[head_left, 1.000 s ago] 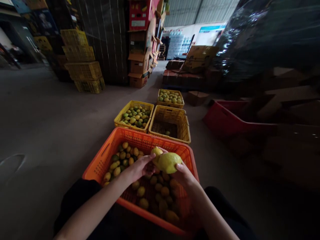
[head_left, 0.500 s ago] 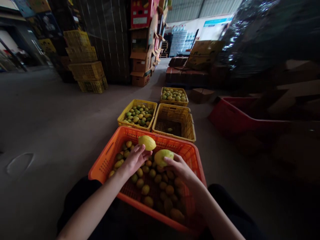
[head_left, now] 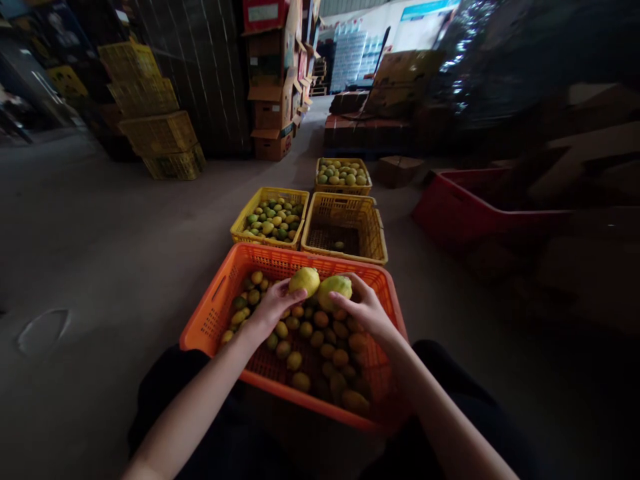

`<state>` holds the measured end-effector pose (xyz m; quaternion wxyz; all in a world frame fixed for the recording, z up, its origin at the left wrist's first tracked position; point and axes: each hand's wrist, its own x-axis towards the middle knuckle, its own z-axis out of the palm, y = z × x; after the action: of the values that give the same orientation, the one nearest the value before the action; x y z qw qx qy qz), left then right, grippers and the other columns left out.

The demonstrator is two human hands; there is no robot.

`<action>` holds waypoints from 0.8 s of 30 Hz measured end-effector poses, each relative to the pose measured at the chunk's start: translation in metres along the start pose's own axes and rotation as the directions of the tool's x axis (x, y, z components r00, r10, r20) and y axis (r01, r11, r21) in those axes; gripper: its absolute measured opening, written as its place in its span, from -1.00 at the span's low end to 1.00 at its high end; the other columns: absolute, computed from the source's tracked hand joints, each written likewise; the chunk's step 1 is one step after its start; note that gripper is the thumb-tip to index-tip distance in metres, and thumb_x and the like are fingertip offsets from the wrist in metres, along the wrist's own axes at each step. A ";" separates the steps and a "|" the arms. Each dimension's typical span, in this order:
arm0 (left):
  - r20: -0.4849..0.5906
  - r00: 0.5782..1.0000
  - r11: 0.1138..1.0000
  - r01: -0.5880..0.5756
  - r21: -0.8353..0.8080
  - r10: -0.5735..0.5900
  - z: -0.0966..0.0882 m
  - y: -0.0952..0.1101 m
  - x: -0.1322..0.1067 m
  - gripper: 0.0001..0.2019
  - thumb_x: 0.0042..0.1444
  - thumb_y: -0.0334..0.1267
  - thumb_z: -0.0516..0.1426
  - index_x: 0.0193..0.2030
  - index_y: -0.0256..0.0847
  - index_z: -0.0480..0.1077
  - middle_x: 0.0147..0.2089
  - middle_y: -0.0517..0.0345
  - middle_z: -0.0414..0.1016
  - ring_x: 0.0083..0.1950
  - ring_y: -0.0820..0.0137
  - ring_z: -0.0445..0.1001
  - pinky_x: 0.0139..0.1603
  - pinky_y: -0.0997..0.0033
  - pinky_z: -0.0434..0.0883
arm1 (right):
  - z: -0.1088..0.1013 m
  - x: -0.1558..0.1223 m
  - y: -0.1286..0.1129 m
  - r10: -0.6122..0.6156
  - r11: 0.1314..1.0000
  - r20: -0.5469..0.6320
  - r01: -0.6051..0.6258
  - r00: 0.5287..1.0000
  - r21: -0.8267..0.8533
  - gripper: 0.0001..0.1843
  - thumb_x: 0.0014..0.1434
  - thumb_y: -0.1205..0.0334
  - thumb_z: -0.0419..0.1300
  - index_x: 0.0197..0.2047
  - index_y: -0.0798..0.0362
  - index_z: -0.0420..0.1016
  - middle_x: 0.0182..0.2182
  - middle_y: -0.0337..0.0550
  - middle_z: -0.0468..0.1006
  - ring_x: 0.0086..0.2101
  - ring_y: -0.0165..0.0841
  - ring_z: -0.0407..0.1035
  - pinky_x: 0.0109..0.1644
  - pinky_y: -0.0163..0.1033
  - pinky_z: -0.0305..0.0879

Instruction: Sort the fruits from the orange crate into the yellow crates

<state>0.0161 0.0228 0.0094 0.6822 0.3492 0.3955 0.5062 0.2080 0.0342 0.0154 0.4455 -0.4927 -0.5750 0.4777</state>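
My left hand (head_left: pixel 278 303) is closed round a yellow lemon (head_left: pixel 305 281), thumb on the near side. In my right hand (head_left: pixel 364 304) is a greener lemon (head_left: pixel 334 292), gripped between thumb and fingers. Both lemons are side by side, nearly touching, above an orange plastic crate (head_left: pixel 205 320). Inside that crate lie several smaller yellow, green and orange-tinted lemons (head_left: pixel 317 339), with part of the mesh floor showing. My hands and forearms hide some of them.
Beyond the orange crate stand a yellow crate of green and yellow lemons (head_left: pixel 273 219), a yellow crate (head_left: pixel 375 230) with one fruit on its floor, and a farther full one (head_left: pixel 343 173). A red bin (head_left: pixel 445 207) is at right, stacked yellow crates (head_left: pixel 160 130) at left, cardboard boxes (head_left: pixel 270 113) behind.
My left hand has turned and brought its lemon right, close beside the other. My right hand has risen slightly with its lemon. The view has tilted a little downward.
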 end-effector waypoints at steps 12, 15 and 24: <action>-0.028 0.903 0.831 -0.381 0.405 0.428 0.010 0.018 -0.001 -0.46 -0.33 -0.39 0.37 -0.10 -0.16 0.40 0.00 0.08 0.45 0.06 0.26 0.37 0.13 0.36 0.26 | -0.001 -0.015 -0.007 -0.521 0.759 -0.188 0.352 0.832 -0.547 -0.45 -0.14 0.00 0.36 -0.11 -0.06 0.27 -0.28 -0.10 0.54 -0.31 -0.21 0.46 -0.22 -0.11 0.42; 0.019 0.877 0.762 -0.427 0.487 0.480 0.011 0.021 -0.002 -0.51 -0.27 -0.46 0.33 -0.11 -0.13 0.45 -0.01 0.08 0.46 0.08 0.24 0.36 0.19 0.34 0.19 | -0.002 -0.017 -0.009 -0.556 0.727 -0.194 0.360 0.808 -0.585 -0.49 -0.12 0.01 0.35 -0.12 -0.06 0.30 -0.26 -0.08 0.54 -0.29 -0.19 0.46 -0.17 -0.09 0.42; 0.192 0.859 0.640 -0.486 0.595 0.474 0.012 0.017 -0.005 -0.46 -0.13 -0.58 0.17 0.02 -0.04 0.44 0.06 0.12 0.42 0.16 0.23 0.30 0.27 0.29 0.10 | -0.004 -0.016 -0.007 -0.549 0.737 -0.154 0.389 0.821 -0.553 -0.48 -0.13 0.05 0.36 -0.10 -0.05 0.33 -0.22 -0.06 0.54 -0.21 -0.16 0.45 -0.08 -0.05 0.41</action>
<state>0.0192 0.0208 0.0307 0.3717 0.6514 0.4270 0.5051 0.2128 0.0186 0.0226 0.4936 -0.4949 -0.7080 0.1005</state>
